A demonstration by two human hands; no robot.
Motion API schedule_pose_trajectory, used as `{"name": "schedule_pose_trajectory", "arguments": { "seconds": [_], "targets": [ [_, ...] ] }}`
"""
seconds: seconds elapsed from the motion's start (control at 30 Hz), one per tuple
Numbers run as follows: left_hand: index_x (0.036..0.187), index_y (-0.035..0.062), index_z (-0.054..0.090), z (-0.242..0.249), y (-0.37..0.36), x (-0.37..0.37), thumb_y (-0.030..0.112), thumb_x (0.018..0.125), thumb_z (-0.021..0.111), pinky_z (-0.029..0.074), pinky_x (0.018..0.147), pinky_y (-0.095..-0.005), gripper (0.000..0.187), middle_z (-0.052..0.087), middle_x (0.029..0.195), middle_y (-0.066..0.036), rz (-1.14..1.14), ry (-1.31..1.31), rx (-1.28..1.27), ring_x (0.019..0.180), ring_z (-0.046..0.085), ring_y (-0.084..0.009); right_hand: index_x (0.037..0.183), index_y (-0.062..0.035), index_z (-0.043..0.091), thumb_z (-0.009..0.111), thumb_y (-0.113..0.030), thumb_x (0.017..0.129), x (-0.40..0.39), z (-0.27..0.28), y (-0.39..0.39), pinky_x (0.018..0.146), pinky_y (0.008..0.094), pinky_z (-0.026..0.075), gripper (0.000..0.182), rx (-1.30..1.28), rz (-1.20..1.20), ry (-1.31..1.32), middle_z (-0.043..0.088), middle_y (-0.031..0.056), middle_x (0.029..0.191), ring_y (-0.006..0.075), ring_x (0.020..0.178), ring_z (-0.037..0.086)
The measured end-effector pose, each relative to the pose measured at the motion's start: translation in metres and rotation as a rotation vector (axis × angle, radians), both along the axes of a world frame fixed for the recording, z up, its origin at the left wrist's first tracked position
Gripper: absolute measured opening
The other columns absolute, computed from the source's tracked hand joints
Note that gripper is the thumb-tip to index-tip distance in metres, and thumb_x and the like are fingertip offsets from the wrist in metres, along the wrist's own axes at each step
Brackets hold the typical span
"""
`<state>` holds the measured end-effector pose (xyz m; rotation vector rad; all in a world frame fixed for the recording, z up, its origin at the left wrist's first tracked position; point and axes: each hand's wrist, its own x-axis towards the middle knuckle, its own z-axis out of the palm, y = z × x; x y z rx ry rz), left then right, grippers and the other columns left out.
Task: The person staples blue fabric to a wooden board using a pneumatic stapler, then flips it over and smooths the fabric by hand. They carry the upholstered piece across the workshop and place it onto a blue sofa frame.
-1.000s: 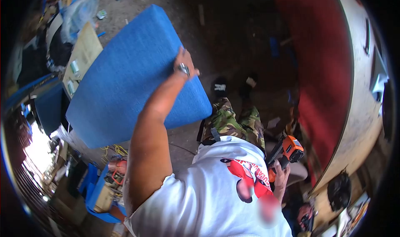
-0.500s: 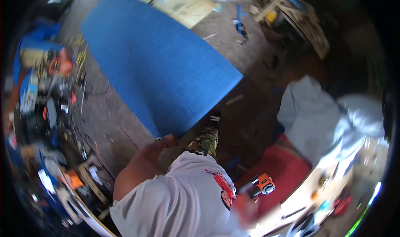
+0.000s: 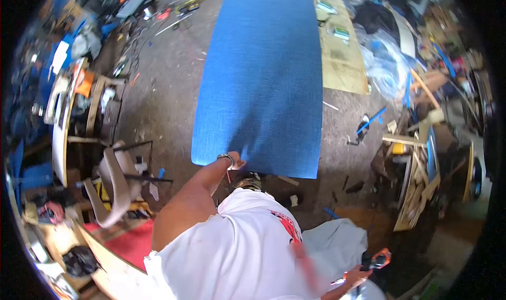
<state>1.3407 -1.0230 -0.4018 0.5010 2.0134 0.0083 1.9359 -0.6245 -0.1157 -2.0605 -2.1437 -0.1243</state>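
Note:
A long panel covered in blue fabric [image 3: 258, 84] stretches away in front of me, its near end close to my waist. My left hand [image 3: 237, 161], with a bracelet at the wrist, is closed on the panel's near edge, left of its middle. Part of those fingers is hidden at the edge. Low on the right, my right hand [image 3: 357, 276] is wrapped round the grip of an orange-and-black power tool [image 3: 380, 259], held out to my side. The tool's exact kind is hard to make out.
A yellowish board [image 3: 342, 57] with small packs lies right of the panel, beside clear plastic sheeting [image 3: 385, 68]. Wood scraps [image 3: 419, 178] are piled at right. A beige chair [image 3: 116, 186] stands at left. Grey cloth [image 3: 337, 242] lies near my right side.
My view and body have turned, so the blue panel now points nearly straight ahead instead of up-left. The left hand stays at its near edge; the right hand still carries the power tool.

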Motion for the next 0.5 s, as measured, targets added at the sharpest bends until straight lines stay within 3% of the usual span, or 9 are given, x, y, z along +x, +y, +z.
{"name": "schedule_pose_trajectory", "arguments": {
  "seconds": [0.03,0.1,0.17,0.3,0.37,0.4,0.43,0.47,0.5],
  "targets": [
    [0.111,0.0115,0.078,-0.017,-0.013,0.005,0.047,0.096,0.063,0.055,0.088,-0.0462,0.042,0.073,0.115,-0.023,0.113,0.032,-0.004,0.108,0.070,-0.0388,0.134,0.0093,0.049,0.064,-0.023,0.091,0.009,0.007,0.058,0.083,0.0545,0.055,0.055,0.130,0.063,0.000,0.070,0.0305,0.106,0.0498,0.093,0.068],
    [0.124,0.0036,0.071,0.033,-0.009,0.020,0.049,0.096,0.062,0.055,0.095,-0.0476,0.054,0.068,0.130,-0.023,0.397,0.104,-0.098,0.118,0.067,-0.0387,0.133,0.0112,0.049,0.068,-0.030,0.092,0.005,0.027,0.165,0.088,0.0540,0.052,0.061,0.313,0.176,0.015,0.067,0.0329,0.112,0.0472,0.102,0.067],
    [0.128,0.0036,0.069,-0.012,-0.035,0.042,0.048,0.098,0.059,0.051,0.103,-0.0490,0.055,0.066,0.132,-0.023,0.332,0.081,-0.050,0.123,0.064,-0.0396,0.131,0.0113,0.054,0.065,-0.038,0.094,-0.050,0.080,0.237,0.090,0.0535,0.051,0.062,0.433,0.305,0.151,0.067,0.0325,0.118,0.0493,0.102,0.065],
    [0.124,0.0027,0.070,0.030,-0.010,0.133,0.049,0.097,0.059,0.049,0.105,-0.0492,0.055,0.067,0.128,-0.024,0.818,0.260,-0.043,0.123,0.063,-0.0415,0.139,0.0033,0.056,0.060,-0.047,0.100,-0.188,0.193,0.324,0.090,0.0533,0.051,0.064,0.529,0.511,0.266,0.066,0.0307,0.124,0.0481,0.106,0.066],
    [0.126,0.0013,0.068,0.051,0.019,0.170,0.049,0.096,0.060,0.049,0.106,-0.0483,0.057,0.065,0.132,-0.024,0.875,0.226,-0.013,0.125,0.061,-0.0415,0.141,0.0021,0.055,0.065,-0.050,0.098,-0.235,0.219,0.402,0.092,0.0471,0.054,0.068,0.683,0.670,0.304,0.066,0.0269,0.131,0.0375,0.113,0.069],
    [0.128,0.0001,0.067,0.089,0.037,0.183,0.050,0.096,0.062,0.048,0.108,-0.0473,0.060,0.063,0.136,-0.024,0.896,0.165,-0.033,0.128,0.059,-0.0407,0.138,0.0020,0.059,0.067,-0.051,0.097,-0.279,0.233,0.401,0.090,0.0430,0.056,0.067,0.590,0.890,0.608,0.068,0.0235,0.129,0.0309,0.110,0.071],
    [0.130,-0.0005,0.065,0.100,0.046,0.193,0.048,0.094,0.064,0.047,0.108,-0.0468,0.060,0.063,0.136,-0.025,0.910,0.158,-0.038,0.128,0.059,-0.0409,0.129,0.0029,0.064,0.071,-0.050,0.095,-0.311,0.256,0.396,0.085,0.0414,0.058,0.064,0.631,0.586,0.391,0.073,0.0213,0.118,0.0307,0.100,0.074],
    [0.132,-0.0011,0.063,0.104,0.053,0.197,0.047,0.093,0.067,0.047,0.109,-0.0464,0.062,0.062,0.136,-0.026,0.901,0.157,-0.042,0.128,0.059,-0.0410,0.120,0.0018,0.068,0.074,-0.051,0.092,-0.326,0.251,0.444,0.079,0.0421,0.059,0.060,0.756,0.597,0.263,0.076,0.0188,0.107,0.0317,0.091,0.075],
    [0.134,-0.0016,0.061,0.071,0.045,0.206,0.043,0.093,0.070,0.047,0.109,-0.0472,0.062,0.063,0.134,-0.028,0.818,0.289,0.041,0.128,0.059,-0.0414,0.115,-0.0006,0.070,0.077,-0.051,0.089,-0.352,0.246,0.468,0.073,0.0440,0.058,0.057,0.849,0.959,0.418,0.077,0.0179,0.102,0.0321,0.085,0.075]
  ]
}}
